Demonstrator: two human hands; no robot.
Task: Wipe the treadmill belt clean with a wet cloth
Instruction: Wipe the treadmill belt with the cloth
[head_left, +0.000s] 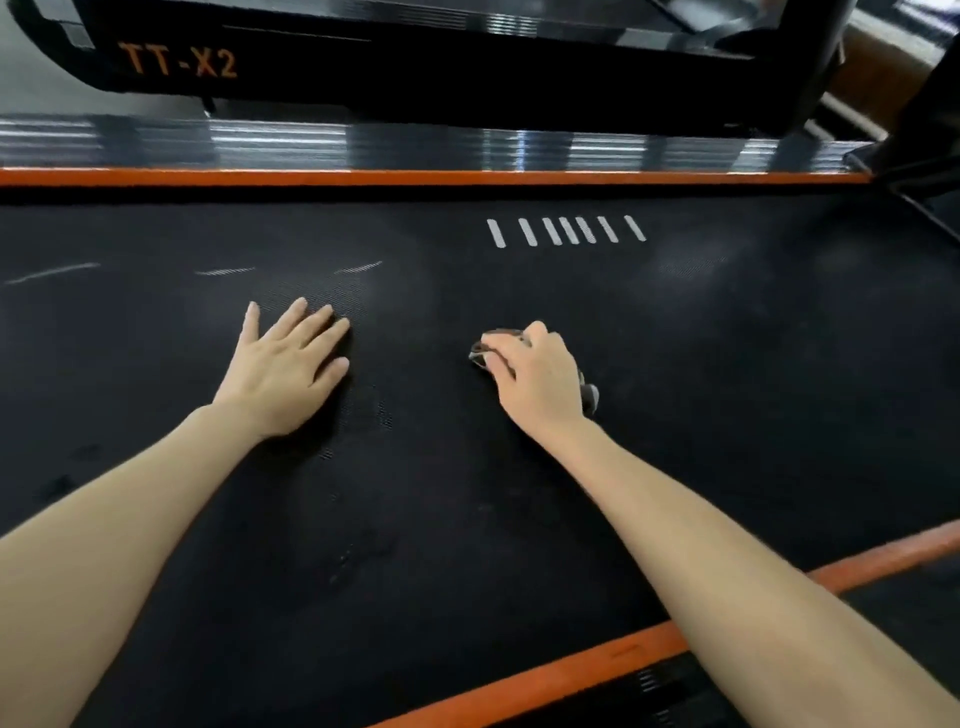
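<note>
The black textured treadmill belt fills most of the head view, with white dash marks printed near its far edge. My left hand lies flat on the belt, fingers straight and spread. My right hand sits to its right, fingers curled over a small bunched grey cloth pressed against the belt. Only the cloth's edges show, at my fingertips and by my wrist. Faint smudges and scuff marks show on the belt between and below my arms.
An orange strip and a ribbed side rail border the belt's far side. A second orange strip runs along the near side. A black frame marked "TT-X2" stands beyond. A dark upright rises at the right.
</note>
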